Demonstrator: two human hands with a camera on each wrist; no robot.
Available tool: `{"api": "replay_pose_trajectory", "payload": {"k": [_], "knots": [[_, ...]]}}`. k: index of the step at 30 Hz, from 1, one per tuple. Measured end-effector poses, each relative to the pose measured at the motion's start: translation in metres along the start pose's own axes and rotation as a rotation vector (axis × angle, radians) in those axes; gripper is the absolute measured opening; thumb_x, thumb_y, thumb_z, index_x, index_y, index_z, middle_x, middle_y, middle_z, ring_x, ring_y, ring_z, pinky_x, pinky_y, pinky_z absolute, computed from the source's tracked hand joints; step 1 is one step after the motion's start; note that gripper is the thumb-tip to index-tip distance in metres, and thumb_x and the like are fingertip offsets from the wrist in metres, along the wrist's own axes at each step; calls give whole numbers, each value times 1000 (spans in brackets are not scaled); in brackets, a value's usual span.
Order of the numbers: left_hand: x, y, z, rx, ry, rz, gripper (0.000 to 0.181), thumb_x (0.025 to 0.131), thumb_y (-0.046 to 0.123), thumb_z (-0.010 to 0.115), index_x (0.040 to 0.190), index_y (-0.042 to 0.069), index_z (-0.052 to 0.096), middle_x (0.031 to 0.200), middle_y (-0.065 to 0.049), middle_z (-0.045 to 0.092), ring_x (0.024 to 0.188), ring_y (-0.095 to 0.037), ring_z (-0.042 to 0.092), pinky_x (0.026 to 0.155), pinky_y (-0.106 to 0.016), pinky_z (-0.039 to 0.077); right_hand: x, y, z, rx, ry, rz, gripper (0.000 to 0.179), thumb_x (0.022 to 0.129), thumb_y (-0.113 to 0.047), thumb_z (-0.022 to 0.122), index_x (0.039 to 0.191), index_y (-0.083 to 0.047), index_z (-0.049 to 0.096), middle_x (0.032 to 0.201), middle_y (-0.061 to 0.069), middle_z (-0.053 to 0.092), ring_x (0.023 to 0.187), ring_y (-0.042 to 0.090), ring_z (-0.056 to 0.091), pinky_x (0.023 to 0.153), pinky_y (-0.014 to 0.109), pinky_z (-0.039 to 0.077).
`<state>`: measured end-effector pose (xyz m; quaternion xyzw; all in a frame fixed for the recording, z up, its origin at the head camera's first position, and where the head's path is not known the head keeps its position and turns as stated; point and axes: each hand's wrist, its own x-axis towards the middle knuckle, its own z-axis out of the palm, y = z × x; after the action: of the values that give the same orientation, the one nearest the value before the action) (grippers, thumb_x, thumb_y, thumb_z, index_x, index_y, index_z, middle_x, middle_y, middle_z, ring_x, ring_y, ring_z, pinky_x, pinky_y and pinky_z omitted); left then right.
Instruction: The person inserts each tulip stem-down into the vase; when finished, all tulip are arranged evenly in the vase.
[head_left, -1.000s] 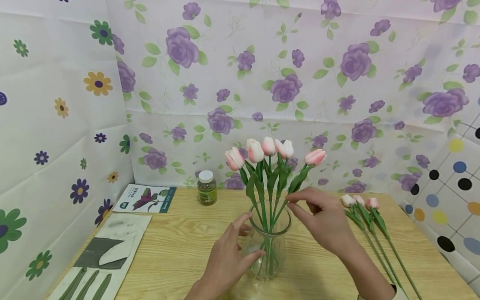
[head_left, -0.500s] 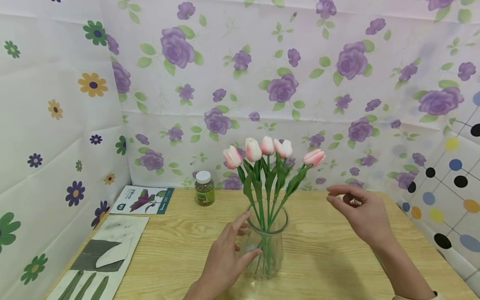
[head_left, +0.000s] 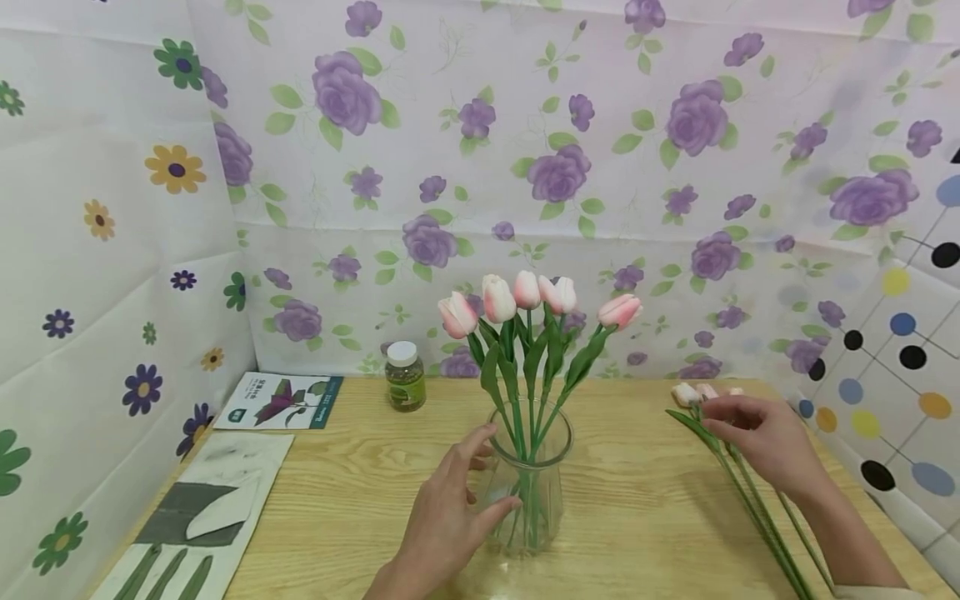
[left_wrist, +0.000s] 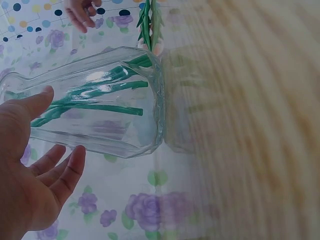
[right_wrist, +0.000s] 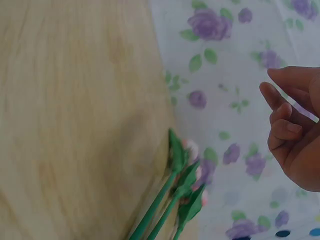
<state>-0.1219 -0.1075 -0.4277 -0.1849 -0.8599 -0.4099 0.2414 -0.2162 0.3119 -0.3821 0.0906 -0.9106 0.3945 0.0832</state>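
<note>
right hand (head_left: pixel 765 437) moved to loose tulips (head_left: pixel 738 483), wrist view shows no contact

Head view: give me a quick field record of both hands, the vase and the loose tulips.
left hand: open, thumb and fingers against the side of the glass vase
right hand: over the loose tulips, no grip visible in the right wrist view
vase contents: five pink tulips, upright
loose tulips: lying on the table, right of the vase
behind vase: small jar, leaflet
</note>
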Motion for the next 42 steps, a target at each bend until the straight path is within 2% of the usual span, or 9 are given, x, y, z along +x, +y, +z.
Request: {"api": "replay_pose_trajectory", "payload": {"k": [4,9,18,25,33,37,42], "knots": [[0,0,0,-2,-3,-13,94,79,18,95,156,29,41,115,-9,71,99,-21,72,63,-18,53,0,25,-2,19,-65,44,37,101,-27,74,129,-3,73,109,-7,77,90,-1,67,71,24,59],[0,1,0,-7,-9,-25,95,79,17,95,156,30,41,115,-9,72,99,-22,72,63,-19,53,0,46,-2,35,-93,79,41,102,-27,73,133,1,70,113,-1,77,92,-5,65,74,25,60],[0,2,-1,-5,-12,-42,95,79,16,95,156,31,41,114,-7,71,99,-21,72,63,-19,52,2,69,-2,-70,-122,157,44,104,-28,70,135,3,68,121,18,75,89,-2,62,71,30,58],[0,2,-2,-4,-22,-34,94,80,17,94,156,28,41,115,-6,71,99,-21,71,63,-19,52,1,85,1,-102,-130,192,41,103,-25,71,132,4,69,116,18,75,88,5,64,68,28,55],[0,1,-2,-11,-25,-39,94,80,17,94,155,32,40,115,-6,71,100,-25,72,63,-19,52,3,90,1,-163,-176,189,37,102,-26,72,127,2,73,115,18,75,96,18,67,68,29,56],[0,1,-2,-10,-31,-46,91,82,19,93,155,31,41,116,-5,70,100,-27,71,63,-19,52,3,91,2,-169,-205,182,31,99,-21,74,122,0,76,113,16,76,96,20,69,68,31,58],[0,0,-2,-19,-37,-49,91,82,19,93,156,32,40,116,-5,70,101,-28,71,63,-19,52,5,92,7,-190,-229,177,29,97,-24,77,119,-5,78,109,12,76,92,18,68,65,32,57]]}}
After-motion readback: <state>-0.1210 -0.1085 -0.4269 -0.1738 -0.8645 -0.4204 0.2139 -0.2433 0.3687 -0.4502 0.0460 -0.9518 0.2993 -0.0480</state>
